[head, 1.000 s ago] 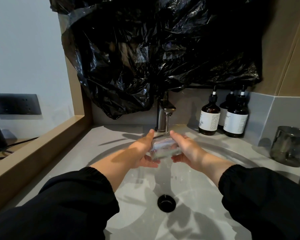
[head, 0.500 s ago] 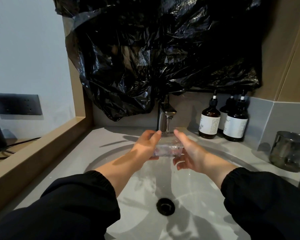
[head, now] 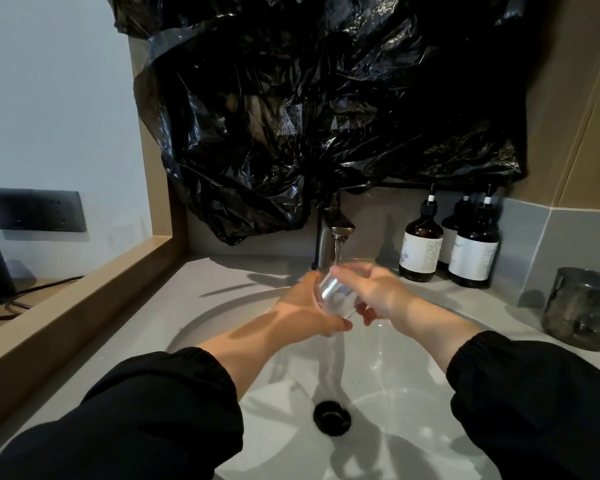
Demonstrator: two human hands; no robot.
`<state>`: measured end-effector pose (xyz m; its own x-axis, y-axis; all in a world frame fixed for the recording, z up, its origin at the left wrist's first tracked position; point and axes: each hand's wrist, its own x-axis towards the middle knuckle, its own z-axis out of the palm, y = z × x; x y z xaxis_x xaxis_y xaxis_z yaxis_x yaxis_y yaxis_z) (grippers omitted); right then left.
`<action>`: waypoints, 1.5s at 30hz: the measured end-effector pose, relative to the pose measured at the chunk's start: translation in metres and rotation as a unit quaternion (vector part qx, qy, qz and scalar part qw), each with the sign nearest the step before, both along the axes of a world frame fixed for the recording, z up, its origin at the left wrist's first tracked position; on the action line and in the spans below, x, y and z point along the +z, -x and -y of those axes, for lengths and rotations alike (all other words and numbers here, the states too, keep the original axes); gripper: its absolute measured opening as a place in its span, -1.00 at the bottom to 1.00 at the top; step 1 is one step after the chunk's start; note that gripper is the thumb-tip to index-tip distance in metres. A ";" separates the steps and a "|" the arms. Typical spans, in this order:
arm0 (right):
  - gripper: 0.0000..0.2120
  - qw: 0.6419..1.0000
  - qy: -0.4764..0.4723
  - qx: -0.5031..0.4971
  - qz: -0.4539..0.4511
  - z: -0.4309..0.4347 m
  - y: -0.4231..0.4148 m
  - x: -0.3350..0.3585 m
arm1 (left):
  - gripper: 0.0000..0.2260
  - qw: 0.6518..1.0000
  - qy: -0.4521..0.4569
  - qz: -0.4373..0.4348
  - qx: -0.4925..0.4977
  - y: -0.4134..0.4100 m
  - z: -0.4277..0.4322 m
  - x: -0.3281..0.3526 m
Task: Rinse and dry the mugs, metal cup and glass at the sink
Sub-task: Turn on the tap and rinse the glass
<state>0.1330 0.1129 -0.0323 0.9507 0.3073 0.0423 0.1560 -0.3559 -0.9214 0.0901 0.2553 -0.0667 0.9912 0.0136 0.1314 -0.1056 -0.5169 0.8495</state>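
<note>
A clear glass (head: pixel 335 296) is held between both hands over the white sink basin (head: pixel 412 375), right under the faucet (head: pixel 333 233). Water runs from the spout past the glass and down toward the drain (head: pixel 332 418). My left hand (head: pixel 305 310) cups the glass from the left and below. My right hand (head: pixel 374 292) grips it from the right, fingers over its top. A dark metal cup (head: pixel 584 308) stands on the counter at the far right. No mugs are in view.
Three brown pump bottles (head: pixel 421 249) stand behind the basin on the right. A black plastic bag (head: pixel 309 116) hangs over the wall above the faucet. A wooden ledge (head: pixel 66 306) borders the counter on the left, with a cable and wall socket beyond.
The glass has turned from lying sideways between my hands to more upright and tilted. My right hand has shifted up over its top, and both hands sit closer together.
</note>
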 end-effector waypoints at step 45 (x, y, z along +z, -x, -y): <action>-0.67 0.959 -0.159 -0.107 -0.210 0.000 -0.013 -0.028 | -0.11 0.966 -0.238 0.092 0.028 -0.001 -0.011 0.007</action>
<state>0.1459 0.1127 -0.0600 0.9440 0.1377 -0.2999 -0.2988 -0.0293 -0.9539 0.0911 0.2667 -0.0593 0.9498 -0.0398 0.3103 -0.1937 -0.8538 0.4833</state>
